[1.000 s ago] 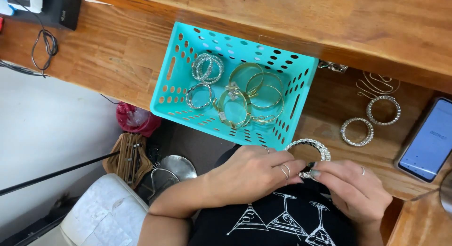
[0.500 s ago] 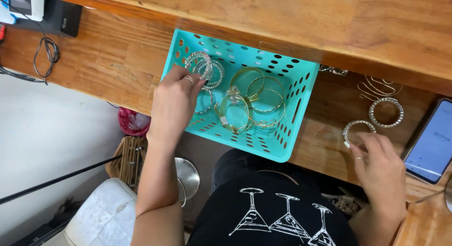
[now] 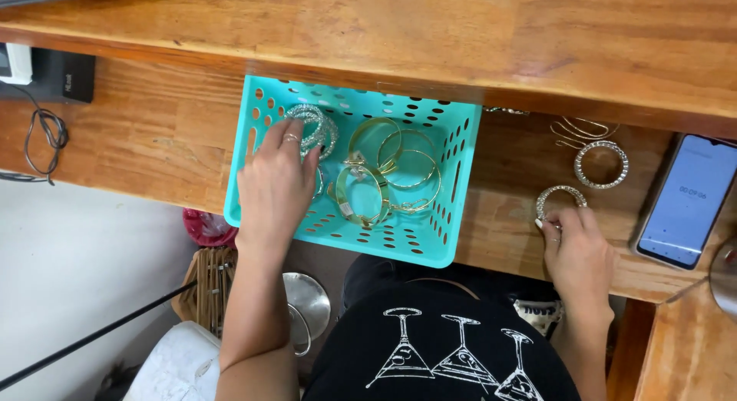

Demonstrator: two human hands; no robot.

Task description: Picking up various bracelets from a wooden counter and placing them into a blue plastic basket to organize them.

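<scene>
left hand in teal basket, fingers grasping silver bangles at 12 o'clock; right hand fingers pinching rhinestone bangle (flat on surface).

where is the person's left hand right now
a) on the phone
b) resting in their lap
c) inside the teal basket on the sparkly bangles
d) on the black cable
c: the left hand reaches into the teal basket, its fingers on the sparkly bangles; the phone lies untouched at the far right.
</scene>
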